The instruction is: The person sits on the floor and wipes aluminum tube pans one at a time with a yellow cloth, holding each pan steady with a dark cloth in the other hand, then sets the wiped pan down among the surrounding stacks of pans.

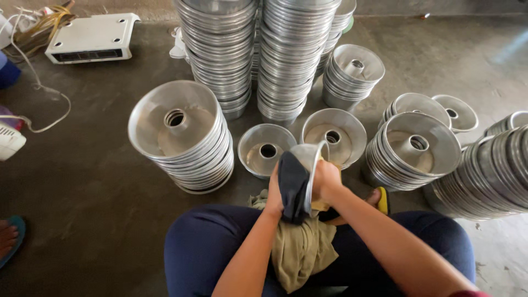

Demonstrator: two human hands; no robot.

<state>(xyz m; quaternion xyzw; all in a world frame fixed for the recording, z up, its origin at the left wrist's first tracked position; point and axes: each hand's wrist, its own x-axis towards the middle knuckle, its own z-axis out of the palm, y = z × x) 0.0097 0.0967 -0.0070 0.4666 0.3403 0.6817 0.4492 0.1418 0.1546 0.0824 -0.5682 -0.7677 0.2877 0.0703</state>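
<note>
Metal pan (309, 165) gripped on edge by right hand (326, 181), left hand (275, 198) pressing dark cloth (292, 186) against it, above lap.

There are so many shiny ring pans that I cannot count each one. They sit in piles. I count about ten piles on the floor (99, 181): two very tall piles (220, 49) by the far edge, one big pile (181, 137) to the left, and the rest to the right. Two single pans (268, 149) stand in the middle. One pan (308, 165) is in the hands. There is one white box (93, 37) in the far left corner. There are two cloths: one dark cloth (292, 187) and one green-brown cloth (300, 247).
</note>
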